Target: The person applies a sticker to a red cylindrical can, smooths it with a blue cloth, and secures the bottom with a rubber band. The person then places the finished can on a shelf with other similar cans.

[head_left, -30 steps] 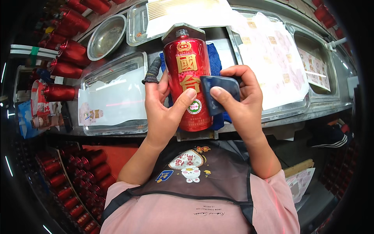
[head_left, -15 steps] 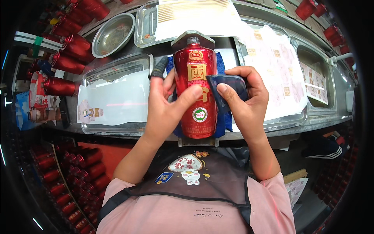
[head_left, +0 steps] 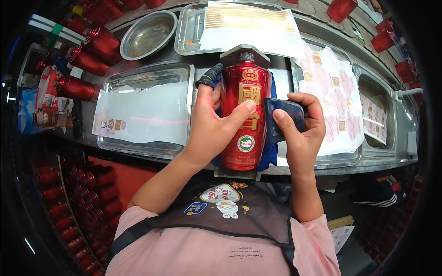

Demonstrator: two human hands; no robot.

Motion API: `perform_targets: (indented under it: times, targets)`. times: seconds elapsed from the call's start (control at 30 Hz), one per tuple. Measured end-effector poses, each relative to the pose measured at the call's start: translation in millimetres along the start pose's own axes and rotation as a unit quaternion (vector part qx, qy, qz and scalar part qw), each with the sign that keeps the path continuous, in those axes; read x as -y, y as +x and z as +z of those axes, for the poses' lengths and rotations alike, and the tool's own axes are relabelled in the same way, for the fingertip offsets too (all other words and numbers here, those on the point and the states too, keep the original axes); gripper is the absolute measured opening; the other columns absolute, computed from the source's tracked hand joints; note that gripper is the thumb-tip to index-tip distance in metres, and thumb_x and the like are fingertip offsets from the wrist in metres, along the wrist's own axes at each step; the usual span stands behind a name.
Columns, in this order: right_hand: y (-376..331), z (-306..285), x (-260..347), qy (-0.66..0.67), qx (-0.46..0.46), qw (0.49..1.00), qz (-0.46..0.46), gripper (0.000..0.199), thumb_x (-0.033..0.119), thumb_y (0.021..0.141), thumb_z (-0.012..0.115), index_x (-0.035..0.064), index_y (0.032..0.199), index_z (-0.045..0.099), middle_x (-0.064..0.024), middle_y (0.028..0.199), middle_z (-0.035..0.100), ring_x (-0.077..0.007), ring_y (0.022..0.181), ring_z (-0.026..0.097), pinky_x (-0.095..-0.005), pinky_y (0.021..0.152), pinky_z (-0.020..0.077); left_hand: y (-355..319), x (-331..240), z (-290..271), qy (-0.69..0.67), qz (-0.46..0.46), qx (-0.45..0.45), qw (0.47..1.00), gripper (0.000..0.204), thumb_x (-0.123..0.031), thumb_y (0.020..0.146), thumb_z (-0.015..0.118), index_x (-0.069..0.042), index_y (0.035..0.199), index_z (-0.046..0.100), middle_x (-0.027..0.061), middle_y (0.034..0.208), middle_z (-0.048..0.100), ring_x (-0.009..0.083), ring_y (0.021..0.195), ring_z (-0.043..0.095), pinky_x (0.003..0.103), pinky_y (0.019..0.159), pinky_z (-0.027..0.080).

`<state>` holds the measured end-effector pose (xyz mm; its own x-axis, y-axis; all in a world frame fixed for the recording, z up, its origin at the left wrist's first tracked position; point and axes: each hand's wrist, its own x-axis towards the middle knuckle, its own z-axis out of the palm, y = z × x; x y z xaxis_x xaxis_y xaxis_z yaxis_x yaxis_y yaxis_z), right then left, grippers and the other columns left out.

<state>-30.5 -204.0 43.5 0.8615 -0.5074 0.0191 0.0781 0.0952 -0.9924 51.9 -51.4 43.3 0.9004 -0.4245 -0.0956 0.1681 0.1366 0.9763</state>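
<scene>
A red glass bottle (head_left: 244, 147) with gold lettering and a round green-and-white emblem lies on its back on a blue cloth (head_left: 273, 154), its neck pointing away from me. My left hand (head_left: 214, 126) grips its left side, thumb pressed on the gold characters. A dark ribbed cover (head_left: 211, 76) wraps one of that hand's fingertips. In my right hand (head_left: 304, 124) is a flat dark blue scraper (head_left: 276, 126), pinched between thumb and fingers. Its edge lies along the bottle's right side. A metal stand (head_left: 246, 49) holds the bottle by the neck end.
On the left, a metal tray (head_left: 177, 71) bears a white decal sheet (head_left: 152, 106). Another decal sheet (head_left: 334, 110) lies to the right, beside a sink (head_left: 391, 92) with a decal piece. Behind are a metal bowl (head_left: 149, 34) and gold-striped sheets (head_left: 248, 27). Red bottles (head_left: 87, 60) stand around.
The whole view has shifted, so the bench things sit further right in it. My left thumb has moved up the bottle's front, onto the upper character. The scraper remains at the right side.
</scene>
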Motion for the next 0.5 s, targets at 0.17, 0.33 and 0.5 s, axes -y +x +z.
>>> perform_targets:
  times: [0.17,0.33,0.5]
  targets:
    - [9,11,12,-0.112,0.007,0.985,-0.128,0.03,0.002,0.082,0.078,0.0032,0.106,0.058,-0.0018,0.092,0.061,-0.0068,0.082,0.058,-0.021,0.073,0.0478,6,4,-9,-0.063,-0.013,0.02,0.998,0.06,-0.014,0.089,0.076,0.004,0.13,0.036,0.0216,0.132,0.058,0.021,0.118,0.06,0.033,0.098,0.052]
    - [26,1,7,-0.185,-0.075,0.971,-0.129,0.023,0.005,0.081,0.073,0.0014,0.1,0.061,-0.0069,0.088,0.064,-0.014,0.08,0.062,-0.0281,0.074,0.05,26,-11,-3,-0.019,-0.022,-0.021,0.999,0.066,-0.023,0.085,0.082,0.01,0.12,0.037,0.028,0.127,0.056,0.023,0.116,0.061,0.035,0.096,0.054]
    - [8,-4,16,-0.094,-0.052,0.989,-0.102,0.029,-0.002,0.084,0.074,0.0012,0.108,0.057,-0.0026,0.088,0.062,-0.006,0.077,0.058,-0.0195,0.068,0.0469,33,-3,1,0.043,-0.004,-0.02,0.999,0.062,-0.021,0.081,0.083,0.007,0.117,0.041,0.0229,0.116,0.063,0.0226,0.104,0.067,0.033,0.085,0.058]
